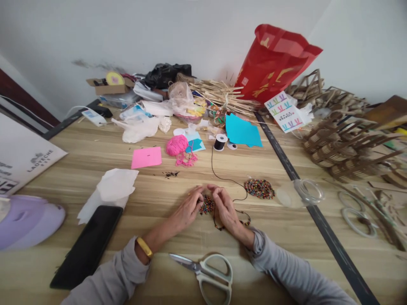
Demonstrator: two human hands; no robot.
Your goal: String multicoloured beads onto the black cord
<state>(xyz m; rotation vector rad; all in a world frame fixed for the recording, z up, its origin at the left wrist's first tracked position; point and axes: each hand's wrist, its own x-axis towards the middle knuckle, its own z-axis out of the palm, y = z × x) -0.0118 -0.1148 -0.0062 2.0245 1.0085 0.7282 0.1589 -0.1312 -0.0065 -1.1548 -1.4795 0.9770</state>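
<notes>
A small heap of multicoloured round beads (207, 204) lies on the wooden table between my two hands. My left hand (190, 206) rests along the heap's left side, its fingers stretched forward and lightly bent. On the other side, my right hand (225, 207) lies with its fingers reaching toward the left fingertips, so the two cup the beads. A black cord strung with a few beads (244, 221) runs beneath my right hand. The cord leads back to a spool of black cord (220, 142). Right of my hands sits a coiled bead strand (259, 188).
White-handled scissors (214, 273) lie near my body. A black phone-like slab (87, 248) is at left, with white paper (110, 192) beside it. Pink yarn (177, 145), a pink card (146, 157) and blue sheets (243, 130) lie farther back. Woven baskets (333, 148) stand right.
</notes>
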